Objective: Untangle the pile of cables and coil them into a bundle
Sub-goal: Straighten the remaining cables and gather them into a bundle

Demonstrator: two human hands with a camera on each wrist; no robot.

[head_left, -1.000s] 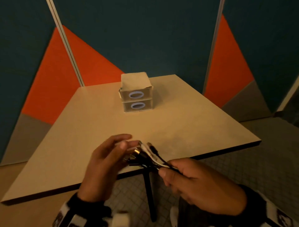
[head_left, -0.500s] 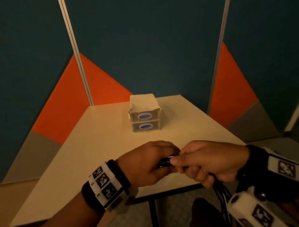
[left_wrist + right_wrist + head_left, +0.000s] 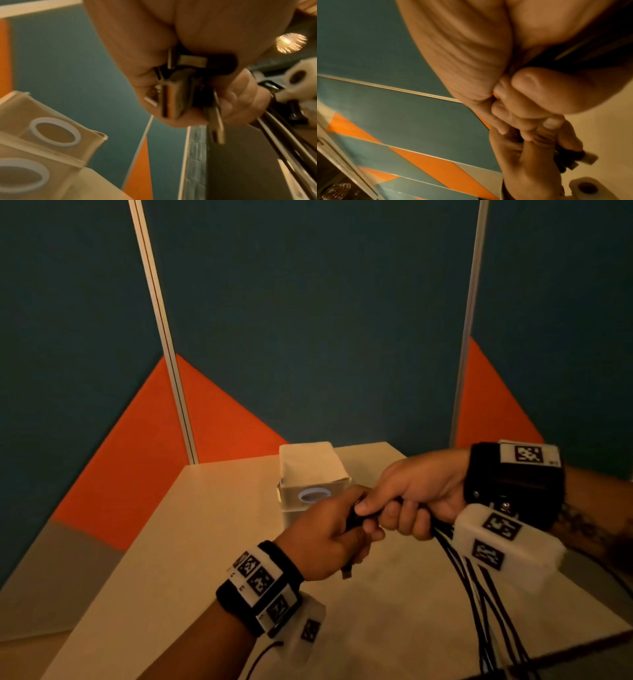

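Note:
Both hands meet above the table's near half and hold one bunch of black and white cables [image 3: 479, 594]. My left hand [image 3: 329, 539] grips the plug ends; one metal plug [image 3: 347, 573] pokes out below its fist. In the left wrist view several connectors [image 3: 178, 86] sit packed in the curled fingers. My right hand [image 3: 411, 498] is fisted around the cables just right of the left hand. The strands hang from it down past the table's front edge. In the right wrist view the right hand's fingers [image 3: 513, 108] are curled tight, with plug tips [image 3: 589, 158] beyond.
Two stacked translucent boxes [image 3: 308, 484] with white rings on their fronts stand on the beige table [image 3: 191, 559] just behind the hands. Teal and orange partition walls [image 3: 308, 320] close in the back and sides. The table's front edge [image 3: 582, 645] runs at lower right.
Both hands have risen and moved forward over the table. The left hand went from loosely fingering the plugs to a closed fist on them, and the right hand now grips the cables beside it.

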